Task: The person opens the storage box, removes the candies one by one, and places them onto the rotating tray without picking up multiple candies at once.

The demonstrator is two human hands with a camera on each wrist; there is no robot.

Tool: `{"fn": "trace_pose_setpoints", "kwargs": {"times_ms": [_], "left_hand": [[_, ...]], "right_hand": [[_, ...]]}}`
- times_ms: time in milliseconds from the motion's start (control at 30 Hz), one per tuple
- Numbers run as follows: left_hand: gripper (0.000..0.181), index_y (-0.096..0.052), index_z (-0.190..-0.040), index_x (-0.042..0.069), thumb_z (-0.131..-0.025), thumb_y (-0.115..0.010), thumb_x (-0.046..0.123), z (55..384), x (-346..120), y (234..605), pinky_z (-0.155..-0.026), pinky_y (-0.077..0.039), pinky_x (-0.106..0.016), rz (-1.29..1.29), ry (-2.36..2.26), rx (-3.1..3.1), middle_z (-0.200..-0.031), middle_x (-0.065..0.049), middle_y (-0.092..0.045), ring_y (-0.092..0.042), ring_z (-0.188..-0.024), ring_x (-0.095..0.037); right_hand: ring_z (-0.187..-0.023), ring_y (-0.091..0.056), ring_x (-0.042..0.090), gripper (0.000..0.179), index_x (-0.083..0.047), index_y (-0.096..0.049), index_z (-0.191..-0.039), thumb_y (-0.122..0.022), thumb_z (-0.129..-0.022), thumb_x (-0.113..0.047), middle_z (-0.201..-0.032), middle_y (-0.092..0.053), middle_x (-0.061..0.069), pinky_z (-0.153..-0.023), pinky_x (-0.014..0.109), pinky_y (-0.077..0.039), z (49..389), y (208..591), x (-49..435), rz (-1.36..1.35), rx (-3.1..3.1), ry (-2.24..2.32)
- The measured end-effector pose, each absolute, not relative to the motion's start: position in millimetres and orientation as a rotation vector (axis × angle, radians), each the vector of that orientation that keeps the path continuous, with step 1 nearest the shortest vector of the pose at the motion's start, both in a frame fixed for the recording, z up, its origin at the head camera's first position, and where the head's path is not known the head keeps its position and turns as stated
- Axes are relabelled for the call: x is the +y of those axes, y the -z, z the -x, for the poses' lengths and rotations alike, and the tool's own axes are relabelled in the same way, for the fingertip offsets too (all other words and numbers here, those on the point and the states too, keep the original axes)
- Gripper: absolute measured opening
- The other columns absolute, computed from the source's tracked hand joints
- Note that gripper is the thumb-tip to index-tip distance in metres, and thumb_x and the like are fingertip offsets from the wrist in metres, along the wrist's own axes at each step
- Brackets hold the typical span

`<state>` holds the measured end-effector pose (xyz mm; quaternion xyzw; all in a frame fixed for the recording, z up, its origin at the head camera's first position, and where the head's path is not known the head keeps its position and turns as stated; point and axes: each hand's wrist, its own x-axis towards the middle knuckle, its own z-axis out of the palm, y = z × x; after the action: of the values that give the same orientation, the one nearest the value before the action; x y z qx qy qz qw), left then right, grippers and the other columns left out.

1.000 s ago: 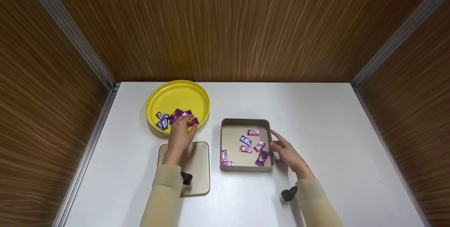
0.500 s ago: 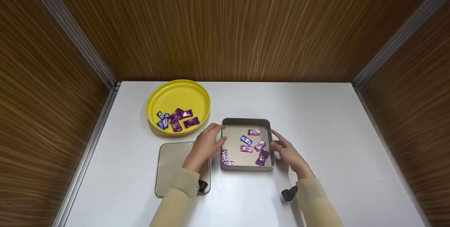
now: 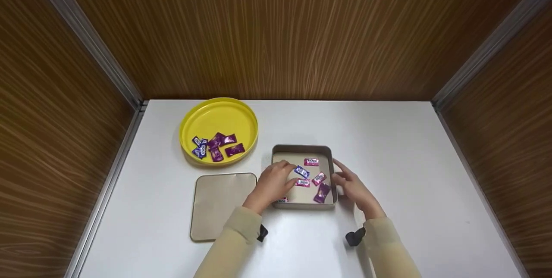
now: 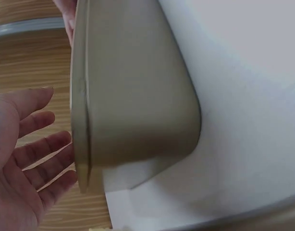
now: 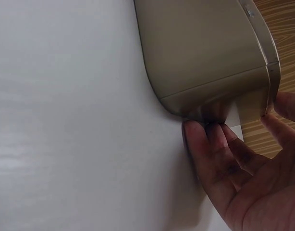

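A square beige metal tin [image 3: 302,207] holds a blue-wrapped candy [image 3: 301,171], a larger purple one [image 3: 321,193] and several pink-wrapped candies [image 3: 312,162]. My left hand [image 3: 272,183] reaches over the tin's left wall, its thumb and fingertips parted beside the blue candy and a pink one. Seen in the left wrist view, the fingers [image 4: 46,144] are spread beside the rim with nothing between them. Against the tin's right side rests my right hand [image 3: 355,189]. The right wrist view has its fingertips [image 5: 195,132] touching the outer wall near a corner.
A round yellow tray [image 3: 224,116] at the back left carries blue candies [image 3: 200,148] and larger purple candies [image 3: 235,149]. The flat beige lid [image 3: 217,207] lies left of the tin on the white table [image 3: 409,161]. Wood-grain panels [image 3: 276,32] enclose the table's back and sides.
My left hand has left the purple candies on the yellow tray and moved right and toward me, over the tin. The right hand stays at the tin's side.
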<state>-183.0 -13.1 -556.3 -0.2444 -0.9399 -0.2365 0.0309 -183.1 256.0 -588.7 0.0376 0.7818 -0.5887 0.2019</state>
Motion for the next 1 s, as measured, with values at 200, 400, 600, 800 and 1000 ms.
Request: {"fn": "trace_pose_setpoints", "kwargs": {"times_ms": [200,400,600,800,1000], "left_hand": [[0.034,-0.068,-0.119,0.006,-0.091,-0.07,0.026,181.8,-0.6,562.0,-0.09,-0.051,-0.036,0.814,0.632,-2.926,-0.111,-0.009,-0.066,-0.062,-0.1,-0.023],[0.037,-0.067,-0.121,0.006,-0.093,-0.067,0.031,182.1,9.3,567.9,-0.093,-0.049,-0.037,0.838,0.57,-2.955,-0.115,-0.01,-0.065,-0.061,-0.104,-0.025],[0.04,-0.066,-0.125,0.009,-0.096,-0.062,0.037,184.1,15.9,575.7,-0.097,-0.047,-0.036,0.865,0.486,-2.982,-0.124,-0.008,-0.063,-0.059,-0.111,-0.024],[0.042,-0.063,-0.129,0.009,-0.098,-0.058,0.038,185.3,18.6,579.9,-0.101,-0.044,-0.039,0.899,0.436,-2.997,-0.131,-0.008,-0.06,-0.055,-0.119,-0.024],[0.043,-0.062,-0.133,0.012,-0.099,-0.055,0.039,185.5,18.5,581.8,-0.104,-0.041,-0.042,0.923,0.392,-3.023,-0.136,-0.006,-0.058,-0.051,-0.126,-0.026]], "right_hand": [[-0.124,-0.051,0.042,0.058,-0.027,-0.028,-0.156,-0.05,-0.102,-0.023,-0.137,-0.051,0.022,-0.093,0.058,-0.047,183.0,588.4,256.1,-0.103,2.194,1.636],[-0.127,-0.047,0.046,0.059,-0.018,-0.022,-0.157,-0.047,-0.104,-0.018,-0.139,-0.047,0.028,-0.101,0.066,-0.035,180.3,575.5,253.1,-0.082,2.21,1.601],[-0.126,-0.048,0.044,0.059,-0.022,-0.025,-0.157,-0.049,-0.103,-0.023,-0.139,-0.049,0.026,-0.103,0.065,-0.033,184.4,589.0,257.3,-0.084,2.219,1.608],[-0.124,-0.051,0.043,0.059,-0.021,-0.027,-0.156,-0.05,-0.102,-0.022,-0.137,-0.052,0.025,-0.104,0.065,-0.031,184.6,590.6,257.4,-0.069,2.242,1.61],[-0.123,-0.052,0.042,0.059,-0.021,-0.027,-0.156,-0.051,-0.102,-0.021,-0.137,-0.052,0.025,-0.103,0.064,-0.034,184.2,587.4,256.4,-0.077,2.231,1.617]]}}
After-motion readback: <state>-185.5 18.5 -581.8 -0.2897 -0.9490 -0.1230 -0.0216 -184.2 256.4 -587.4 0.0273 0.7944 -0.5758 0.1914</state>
